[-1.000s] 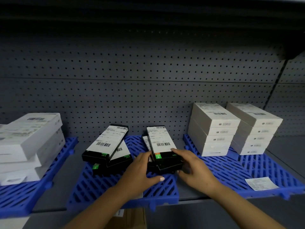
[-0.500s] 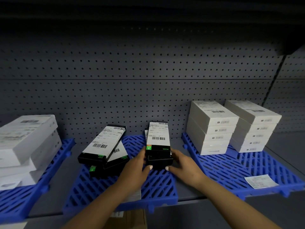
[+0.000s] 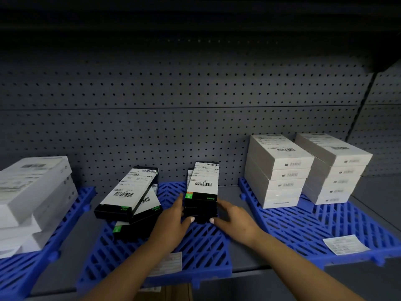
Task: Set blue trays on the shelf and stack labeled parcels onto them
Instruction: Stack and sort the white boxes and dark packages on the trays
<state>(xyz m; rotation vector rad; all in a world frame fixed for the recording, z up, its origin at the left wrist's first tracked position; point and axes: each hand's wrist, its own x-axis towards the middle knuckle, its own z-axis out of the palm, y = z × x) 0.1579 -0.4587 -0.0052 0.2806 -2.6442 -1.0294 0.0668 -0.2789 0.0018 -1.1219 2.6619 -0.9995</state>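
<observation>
Head view, stock check: 3 blue trays on shelf point(image 3: 238, 192); white parcels point(image 3: 280, 170) stacked R & L. Middle tray point(image 3: 201, 246): left hand point(image 3: 171, 222) and right hand point(image 3: 234, 222) clasp black stack point(image 3: 201, 198), squaring it; second black pile point(image 3: 128, 196) askew, approx. 3 high, needs tidying.

A grey pegboard back panel point(image 3: 173, 118) filled the view from nine to three o'clock, dotted with small holes. The grey metal shelf point(image 3: 238, 260) ran below it. At twelve o'clock a dark overhang point(image 3: 195, 16) cast shadow; light was dim.
</observation>
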